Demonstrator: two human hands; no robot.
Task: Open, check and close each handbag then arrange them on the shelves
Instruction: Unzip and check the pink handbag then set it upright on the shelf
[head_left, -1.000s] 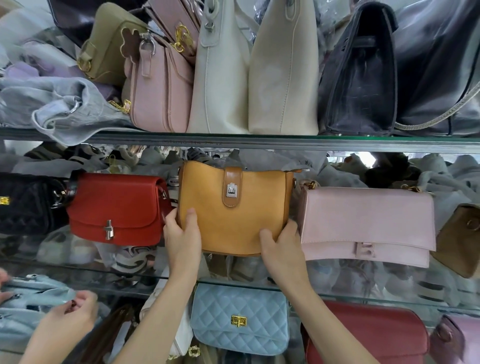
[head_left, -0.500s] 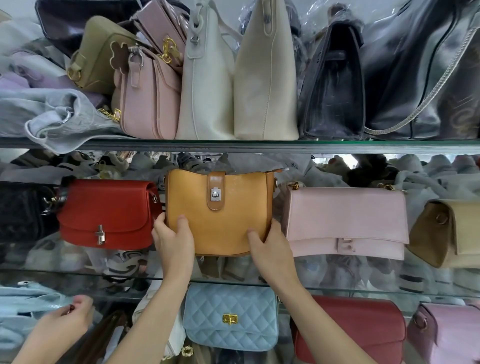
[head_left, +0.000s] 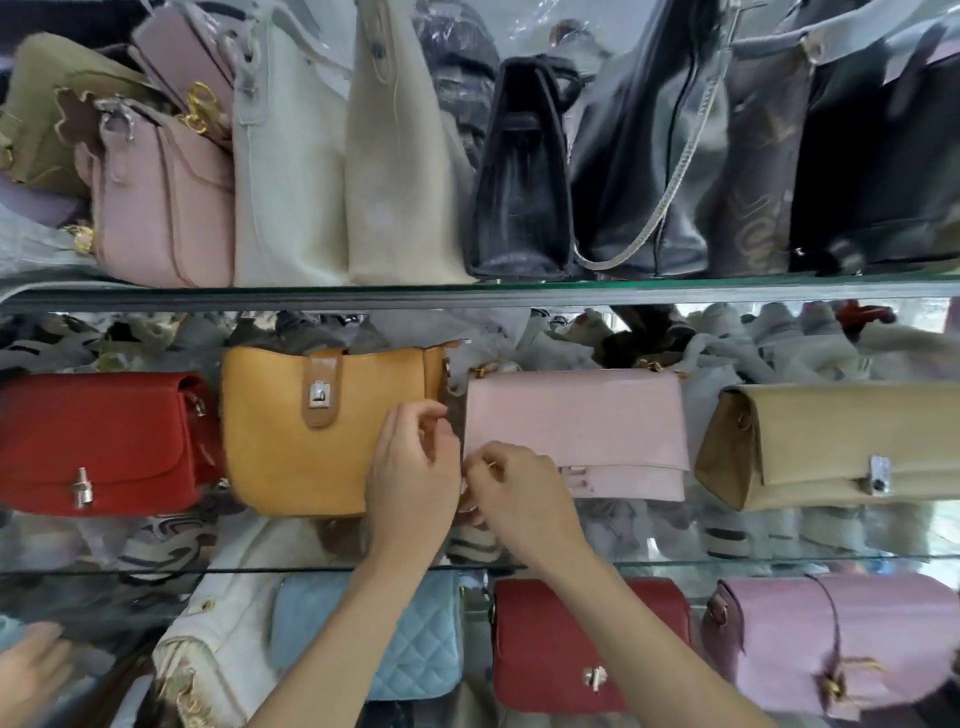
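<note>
On the middle glass shelf (head_left: 519, 564), the mustard handbag (head_left: 311, 431) is set upright between a red bag (head_left: 98, 441) and a pale pink flap bag (head_left: 576, 426), its strap latch (head_left: 319, 393) fastened. No hand is seen gripping it. The left hand (head_left: 415, 467) is held in front of its lower right corner with fingers loosely curled and nothing seen in them; whether it touches the bag cannot be told. The right hand (head_left: 519, 493) is placed at the lower left edge of the pink bag, fingers bent over the flap edge, though a firm hold cannot be confirmed through the blur.

The mustard bag is judged finished and shelved, and the pink bag is judged to be next. For that, the flap clasp (head_left: 576, 477) is to be found and released, the flap lifted while the body is steadied, and the neighbours left undisturbed.

Further out, a tan bag (head_left: 831, 447) is seen on the right, 2 cream bags (head_left: 343, 171) above, and a blue quilted bag (head_left: 421, 639) below.
</note>
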